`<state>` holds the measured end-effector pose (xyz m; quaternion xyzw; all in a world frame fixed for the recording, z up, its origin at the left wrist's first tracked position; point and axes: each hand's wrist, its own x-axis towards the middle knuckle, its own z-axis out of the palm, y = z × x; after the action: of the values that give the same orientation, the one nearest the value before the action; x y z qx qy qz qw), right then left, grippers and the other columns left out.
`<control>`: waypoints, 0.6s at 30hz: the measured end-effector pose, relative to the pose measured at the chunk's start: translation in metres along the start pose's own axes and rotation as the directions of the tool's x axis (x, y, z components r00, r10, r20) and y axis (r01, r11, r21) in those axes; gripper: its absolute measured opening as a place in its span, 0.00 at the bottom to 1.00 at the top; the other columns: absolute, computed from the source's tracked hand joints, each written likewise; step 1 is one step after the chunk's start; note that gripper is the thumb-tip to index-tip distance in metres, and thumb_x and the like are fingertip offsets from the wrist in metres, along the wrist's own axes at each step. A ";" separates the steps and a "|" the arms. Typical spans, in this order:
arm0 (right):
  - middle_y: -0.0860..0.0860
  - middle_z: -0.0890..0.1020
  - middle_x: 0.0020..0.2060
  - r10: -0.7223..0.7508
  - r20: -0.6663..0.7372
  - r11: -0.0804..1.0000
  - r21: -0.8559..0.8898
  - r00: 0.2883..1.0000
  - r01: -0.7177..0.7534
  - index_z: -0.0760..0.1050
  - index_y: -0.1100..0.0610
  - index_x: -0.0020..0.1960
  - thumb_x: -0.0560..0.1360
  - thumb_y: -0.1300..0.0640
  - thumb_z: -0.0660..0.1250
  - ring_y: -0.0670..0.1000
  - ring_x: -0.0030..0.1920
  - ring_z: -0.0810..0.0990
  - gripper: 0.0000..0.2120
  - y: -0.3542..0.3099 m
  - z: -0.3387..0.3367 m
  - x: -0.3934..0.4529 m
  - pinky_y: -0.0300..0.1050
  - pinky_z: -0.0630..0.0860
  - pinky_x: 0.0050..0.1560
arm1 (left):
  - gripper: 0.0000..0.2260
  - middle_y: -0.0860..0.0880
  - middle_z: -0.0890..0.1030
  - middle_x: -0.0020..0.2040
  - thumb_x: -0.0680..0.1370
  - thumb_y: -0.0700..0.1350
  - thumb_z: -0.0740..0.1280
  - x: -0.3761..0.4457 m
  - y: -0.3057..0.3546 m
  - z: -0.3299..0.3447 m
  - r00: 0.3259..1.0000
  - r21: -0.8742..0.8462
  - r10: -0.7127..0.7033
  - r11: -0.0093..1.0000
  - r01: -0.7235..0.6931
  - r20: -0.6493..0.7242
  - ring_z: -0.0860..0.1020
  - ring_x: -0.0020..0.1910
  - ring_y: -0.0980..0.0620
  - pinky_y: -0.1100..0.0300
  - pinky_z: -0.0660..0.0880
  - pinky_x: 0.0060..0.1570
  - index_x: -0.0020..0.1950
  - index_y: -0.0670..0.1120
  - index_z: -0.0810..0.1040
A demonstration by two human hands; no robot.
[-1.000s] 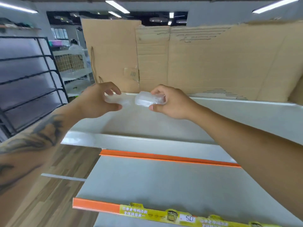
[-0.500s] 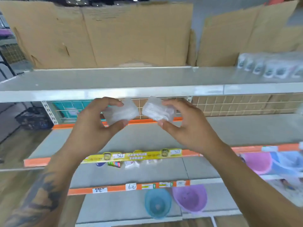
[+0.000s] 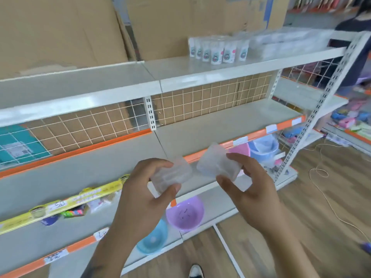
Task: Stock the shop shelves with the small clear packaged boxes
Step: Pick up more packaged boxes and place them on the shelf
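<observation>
My left hand grips a small clear box between thumb and fingers. My right hand holds a second small clear box, tilted, just to the right of the first. Both boxes hang close together in the air in front of the middle shelves. The top white shelf runs across above them. On it at the right stand a row of white labelled packets and a blurred stack of clear packaged goods.
Flattened cardboard leans behind the top shelf. Lower shelves hold a purple bowl, a blue bowl and a blue bucket. A person stands at the far right. A cord lies on the wooden floor.
My view has swung right and pulled back from the top shelf. Both hands have come down from the shelf surface to waist height, each still holding its clear box.
</observation>
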<state>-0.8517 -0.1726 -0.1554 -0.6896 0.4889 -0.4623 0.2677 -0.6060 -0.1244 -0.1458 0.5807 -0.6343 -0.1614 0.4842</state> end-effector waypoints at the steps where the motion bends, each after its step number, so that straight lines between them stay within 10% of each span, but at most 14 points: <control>1: 0.37 0.79 0.59 0.020 -0.019 1.000 -0.011 1.000 -0.021 0.76 0.42 0.64 0.73 0.52 0.77 0.34 0.61 0.75 0.22 0.009 -0.007 -0.001 0.22 0.65 0.56 | 0.20 0.60 0.79 0.58 0.71 0.41 0.80 0.008 0.000 0.016 1.000 -0.012 0.002 1.000 -0.002 0.026 0.77 0.60 0.58 0.68 0.71 0.56 0.57 0.60 0.79; 18: 0.37 0.81 0.56 0.184 -0.246 0.951 -0.198 0.952 -0.235 0.77 0.42 0.62 0.71 0.55 0.79 0.38 0.59 0.77 0.22 0.124 -0.117 0.124 0.25 0.67 0.55 | 0.21 0.60 0.79 0.58 0.71 0.38 0.79 0.194 0.008 0.227 0.964 -0.187 0.154 0.976 -0.113 0.218 0.78 0.60 0.58 0.70 0.71 0.56 0.58 0.56 0.79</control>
<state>-0.9982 -0.3239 -0.1608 -0.6025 0.6362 -0.4476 0.1786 -0.7649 -0.3764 -0.1656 0.4696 -0.7078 -0.2491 0.4653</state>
